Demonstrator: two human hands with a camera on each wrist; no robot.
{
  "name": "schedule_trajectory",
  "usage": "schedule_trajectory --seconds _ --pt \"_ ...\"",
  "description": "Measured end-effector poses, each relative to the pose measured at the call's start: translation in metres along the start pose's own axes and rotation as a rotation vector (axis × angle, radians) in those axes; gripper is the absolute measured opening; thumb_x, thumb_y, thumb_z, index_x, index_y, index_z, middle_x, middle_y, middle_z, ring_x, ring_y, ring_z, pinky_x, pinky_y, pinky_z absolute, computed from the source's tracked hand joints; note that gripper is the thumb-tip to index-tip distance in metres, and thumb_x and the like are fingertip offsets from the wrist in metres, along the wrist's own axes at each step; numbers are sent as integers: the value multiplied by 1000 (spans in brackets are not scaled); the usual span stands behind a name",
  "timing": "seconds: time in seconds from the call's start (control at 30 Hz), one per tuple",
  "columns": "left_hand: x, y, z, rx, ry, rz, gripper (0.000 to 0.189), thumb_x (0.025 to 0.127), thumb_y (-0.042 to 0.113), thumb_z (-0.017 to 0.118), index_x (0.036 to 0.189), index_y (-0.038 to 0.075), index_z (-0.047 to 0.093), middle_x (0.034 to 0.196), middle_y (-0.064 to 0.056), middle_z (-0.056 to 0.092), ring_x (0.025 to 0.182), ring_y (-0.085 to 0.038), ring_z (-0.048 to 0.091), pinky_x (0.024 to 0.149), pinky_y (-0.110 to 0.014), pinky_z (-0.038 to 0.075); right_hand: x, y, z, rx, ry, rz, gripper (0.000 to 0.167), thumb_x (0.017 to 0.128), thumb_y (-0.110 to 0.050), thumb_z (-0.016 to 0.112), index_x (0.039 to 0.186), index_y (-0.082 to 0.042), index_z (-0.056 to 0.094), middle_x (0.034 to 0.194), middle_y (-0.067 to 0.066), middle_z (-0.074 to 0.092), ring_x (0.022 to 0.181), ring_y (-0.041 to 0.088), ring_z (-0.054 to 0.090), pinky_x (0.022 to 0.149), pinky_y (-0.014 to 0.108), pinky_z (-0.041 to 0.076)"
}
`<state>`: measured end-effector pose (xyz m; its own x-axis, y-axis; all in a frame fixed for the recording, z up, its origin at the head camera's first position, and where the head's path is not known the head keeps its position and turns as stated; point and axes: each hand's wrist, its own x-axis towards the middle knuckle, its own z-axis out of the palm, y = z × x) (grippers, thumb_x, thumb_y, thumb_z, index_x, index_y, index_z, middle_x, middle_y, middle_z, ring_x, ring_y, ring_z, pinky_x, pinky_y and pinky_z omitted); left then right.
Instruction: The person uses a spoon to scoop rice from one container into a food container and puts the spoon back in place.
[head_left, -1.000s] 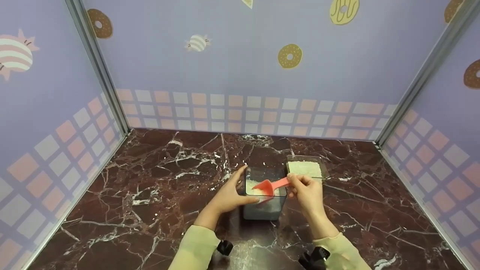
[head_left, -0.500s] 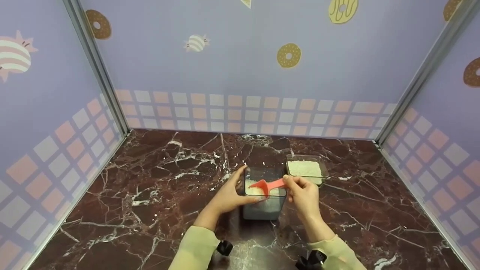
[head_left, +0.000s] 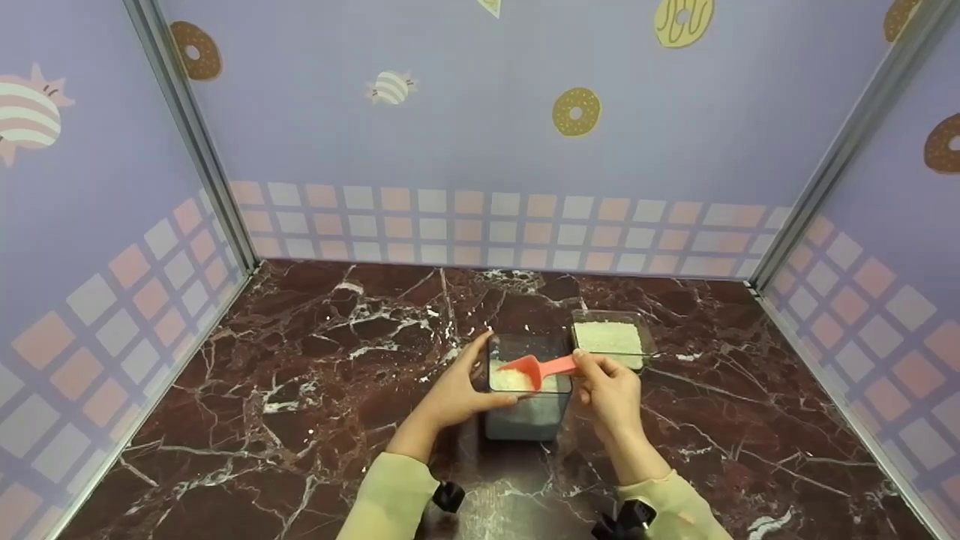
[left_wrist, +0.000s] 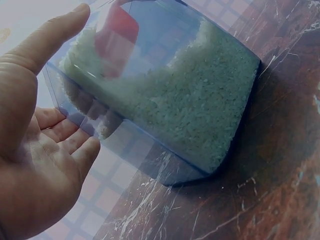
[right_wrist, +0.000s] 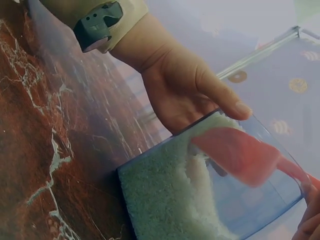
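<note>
A clear bluish plastic container [head_left: 525, 420], partly filled with white rice [left_wrist: 200, 100], stands on the table. My left hand [head_left: 456, 388] grips it from the left, thumb along the near side and fingers around the far side. Inside its mouth is a red scoop [head_left: 529, 370] with rice in its bowl, above the rice bed. My right hand [head_left: 613, 386] pinches the scoop's handle at the container's right rim. In the right wrist view, the scoop [right_wrist: 245, 155] shows through the clear wall, and the left hand [right_wrist: 180, 90] lies along the container.
Behind my right hand stands a low clear box [head_left: 637, 360] of rice. Small white bits lie on the dark marbled table [head_left: 337, 420] to the left of the container. Patterned panels [head_left: 480, 135] enclose the table at the back and both sides.
The scoop has shifted slightly left and tipped, and rice now shows in its bowl. My right hand moved a little left with it. The left hand and container have stayed put.
</note>
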<state>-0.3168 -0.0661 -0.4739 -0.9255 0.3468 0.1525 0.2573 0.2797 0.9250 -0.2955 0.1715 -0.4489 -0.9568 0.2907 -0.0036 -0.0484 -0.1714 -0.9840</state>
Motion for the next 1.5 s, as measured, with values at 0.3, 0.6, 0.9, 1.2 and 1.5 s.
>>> schedule_trajectory --seconds 0.3,0.6,0.9,1.2,1.5 --pt "-1 -1 -1 23 6 0 114 75 38 92 165 17 24 170 -17 25 151 -43 36 126 -59 28 7 3 -3 112 -13 80 27 99 -9 64 73 -12 70 62 -6 67 45 1 37 42 13 30" --pt "-1 0 -1 27 -5 -1 114 76 38 91 165 17 24 169 -18 24 150 -43 38 126 -57 31 13 9 -8 213 -43 191 35 102 -13 60 69 -16 71 60 -10 65 45 -1 35 43 14 29" --pt "-1 2 -2 0 -4 -18 116 75 38 92 165 15 23 170 -17 25 152 -41 36 126 -61 27 17 12 -11 237 -70 260 38 105 -20 57 71 -20 72 56 -13 61 46 -1 36 43 14 26" --pt "-2 2 -2 38 8 -16 115 75 37 91 164 14 24 170 -17 25 154 -43 30 125 -65 25 19 5 -14 363 -106 320 38 107 -18 55 73 -17 73 61 -10 69 45 -2 36 44 13 27" --pt "-2 2 -2 36 5 -11 115 74 39 91 164 15 24 170 -17 25 154 -43 30 126 -64 25 26 -11 -28 485 -146 334 39 109 -21 49 74 -16 65 62 -7 69 44 -3 35 43 8 26"
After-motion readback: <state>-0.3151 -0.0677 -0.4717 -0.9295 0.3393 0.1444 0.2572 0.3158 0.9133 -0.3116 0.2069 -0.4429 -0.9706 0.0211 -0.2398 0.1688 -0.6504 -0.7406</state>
